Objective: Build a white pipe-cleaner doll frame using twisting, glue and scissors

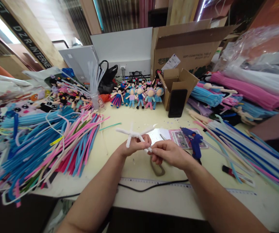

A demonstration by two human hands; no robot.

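Item: white fuzzy pipe-cleaner figure (134, 135), pinched between both hands above the cream desk (134, 119). Left hand (134, 146) is closed on the figure's twisted middle; right hand (168, 153) is closed on the lower stem end just beside it. The long axis runs up-left from the right hand, limbs splayed beyond the left fingers. Blue hot-glue gun (194, 142) lies right of the right hand.

Two cardboard boxes (190, 42), one glue gun (194, 140), perhaps five dolls (139, 95).
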